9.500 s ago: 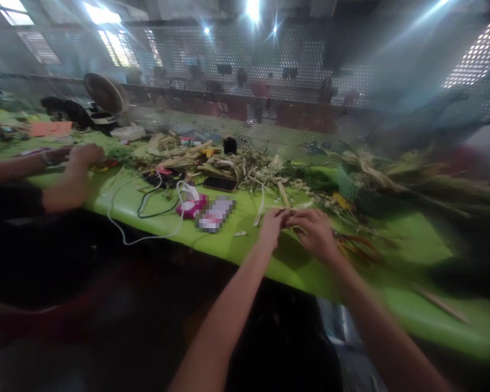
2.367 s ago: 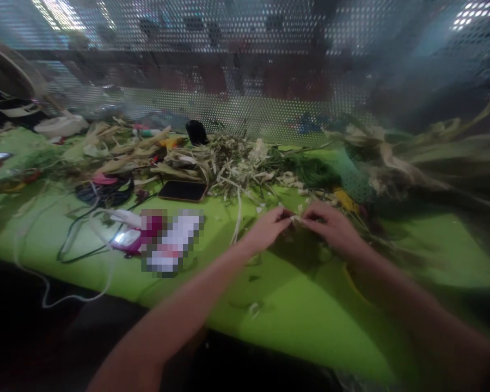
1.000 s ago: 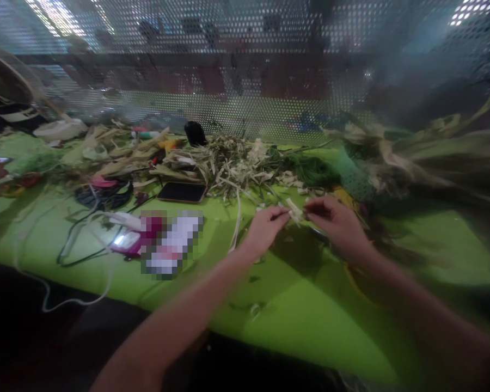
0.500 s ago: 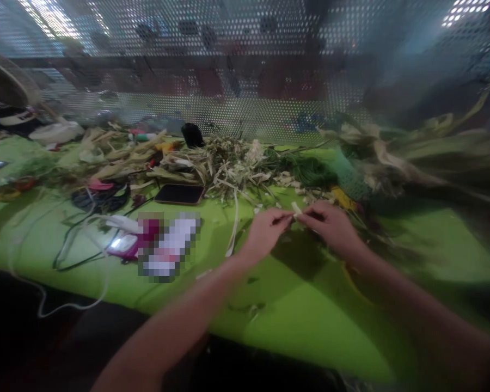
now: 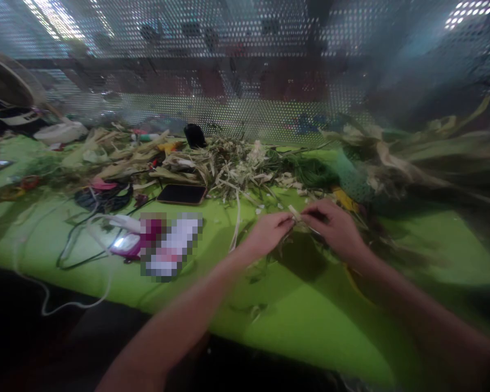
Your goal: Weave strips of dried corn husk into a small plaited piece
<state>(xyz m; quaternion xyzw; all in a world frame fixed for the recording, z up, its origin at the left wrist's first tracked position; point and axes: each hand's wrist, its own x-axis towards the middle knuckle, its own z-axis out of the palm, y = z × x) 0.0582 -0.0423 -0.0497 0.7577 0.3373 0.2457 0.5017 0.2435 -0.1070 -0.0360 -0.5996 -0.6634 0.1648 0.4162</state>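
My left hand [image 5: 267, 233] and my right hand [image 5: 335, 228] meet over the green table [image 5: 310, 321], fingertips pinched together. Between them they hold a small pale strip of dried leaf [image 5: 295, 213], its end sticking up above the fingers. A long pale strip [image 5: 236, 223] lies on the table just left of my left hand. Behind my hands spreads a heap of dried leaves and husks [image 5: 224, 160].
A dark phone [image 5: 183, 194] lies left of my hands, with cables [image 5: 81, 239], a pink device [image 5: 124, 244] and a blurred-out item nearby. A black cup [image 5: 195, 135] stands at the back by a perforated screen [image 5: 245, 71]. Bundled leaves [image 5: 416, 163] fill the right. Another person's hand shows at the far left edge.
My hands have stayed together on the leaf strip, shifting slightly lower and nearer the table. The strip's end changed angle between the fingers.
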